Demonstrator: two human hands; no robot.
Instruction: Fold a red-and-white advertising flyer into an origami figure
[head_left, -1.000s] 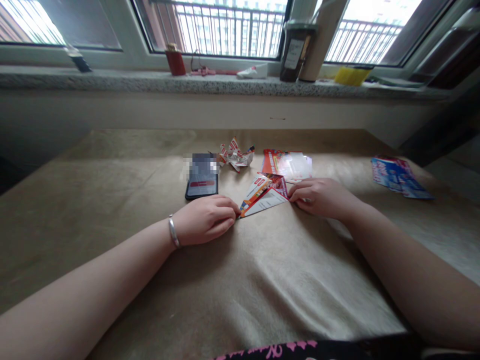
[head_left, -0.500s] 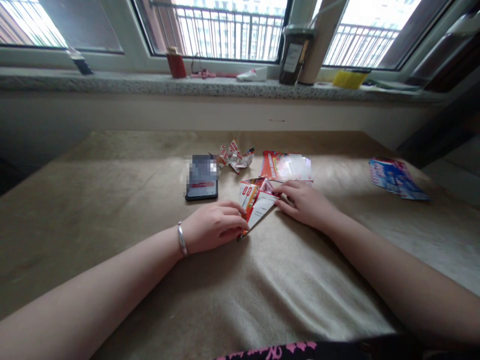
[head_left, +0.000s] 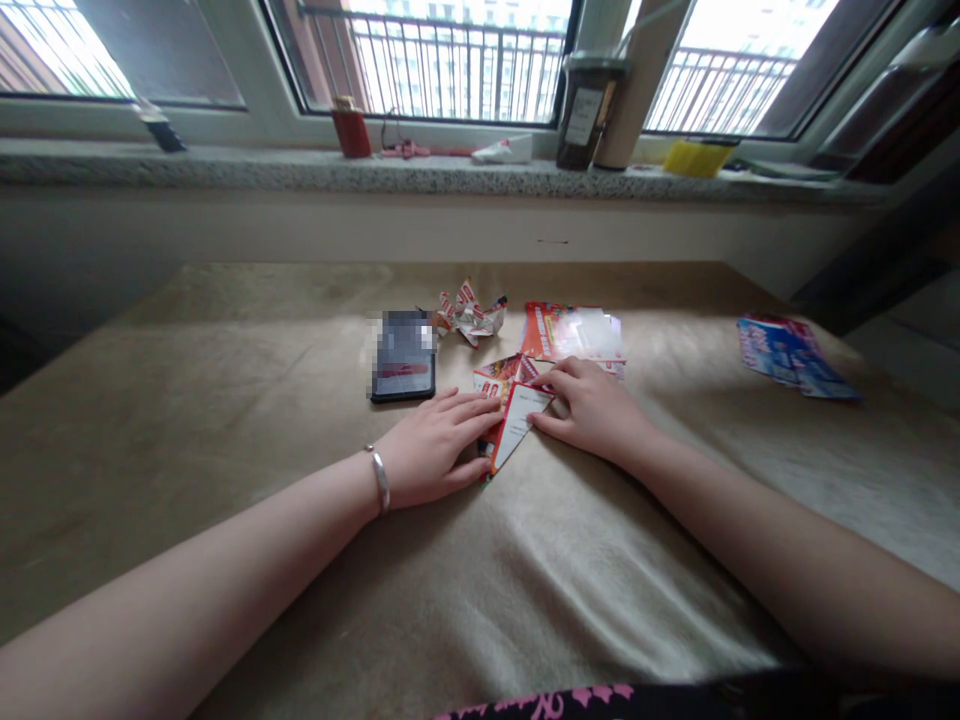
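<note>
A beige cloth is covering the table and rumpling toward the near edge. At its middle the folded paper is lying flat between both hands. The left hand is spreading open, fingers pressing the paper's left side, while the right hand is pinching the right edge between thumb and curled fingers. A phone, a crumpled scrap and a red leaflet are sitting just behind, with a blue leaflet well apart at the right. Beyond, a speckled windowsill is carrying a red cup and a dark jar under bright, railed windows.
</note>
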